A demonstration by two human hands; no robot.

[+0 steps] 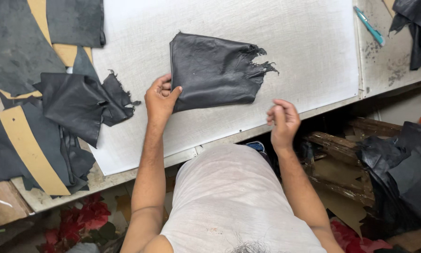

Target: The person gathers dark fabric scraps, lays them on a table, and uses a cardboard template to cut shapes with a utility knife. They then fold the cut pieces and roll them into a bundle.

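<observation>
At the far left, a heap of black leather pieces [81, 105] and tan paper strips [30, 150] is spread over the edge of the table [313, 56], some of it hanging past the rim. A judgement: this heap could slide off if it were brushed by an elbow, since part of it is already unsupported.

Next to the right, the left hand [160, 97] is seen closed in a pinch on the lower left corner of the folded black leather [215, 70], thumb on top and fingers curled at the edge. The leather lies flat on the white board near the middle of the table, its right edge torn and frayed. Only a corner is held, so it is judged that the fold could slip open or the piece could be dragged askew if it were pulled from that one point; the ragged right edge might also tear further under a tug.

Further right, the right hand [282, 121] is held above the table's near edge, fingers loosely curled and partly open; nothing is gripped or touched by it, and it is well apart from the leather.

At the far right, a teal pen [369, 26] lies near the board's edge, beside more black leather [414, 28].
</observation>
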